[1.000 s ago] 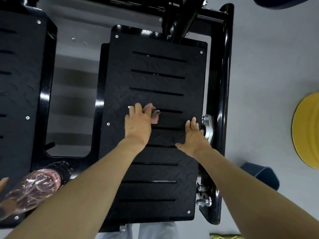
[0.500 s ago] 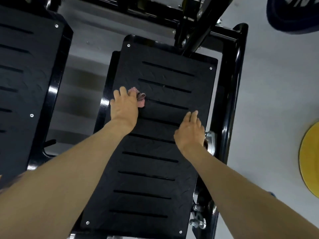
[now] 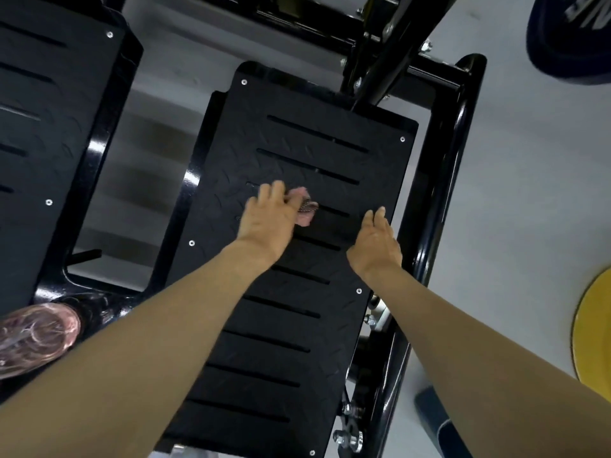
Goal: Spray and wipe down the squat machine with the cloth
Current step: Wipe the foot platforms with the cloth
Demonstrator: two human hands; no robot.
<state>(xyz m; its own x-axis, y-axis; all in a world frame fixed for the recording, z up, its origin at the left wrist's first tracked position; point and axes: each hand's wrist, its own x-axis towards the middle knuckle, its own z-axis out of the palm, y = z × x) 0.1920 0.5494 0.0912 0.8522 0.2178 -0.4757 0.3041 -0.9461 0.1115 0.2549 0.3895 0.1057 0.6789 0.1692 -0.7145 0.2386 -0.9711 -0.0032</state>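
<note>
ideally the left hand (image 3: 267, 219), fingers flat on the pink cloth (image 3: 305, 211) mid-frame, presses evenly in overlapping strokes across the footplate (image 3: 291, 328); the right hand (image 3: 375, 242), fingers straight together, rests at its right edge.

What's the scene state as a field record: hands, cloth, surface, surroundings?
left hand: fingers laid over the cloth, pressing it on the footplate; motion-blurred
cloth: pink, bunched, sticking out past the fingers, mid-plate
right hand: empty, fingers straight, near the plate's right edge; contact unclear
footplate: black, tread-patterned, slotted
second footplate: to the left, untouched
frame tube: glossy black, along the right side
floor items: yellow disc, blue disc
pinkish clear object: lower left, unidentifiable
</note>
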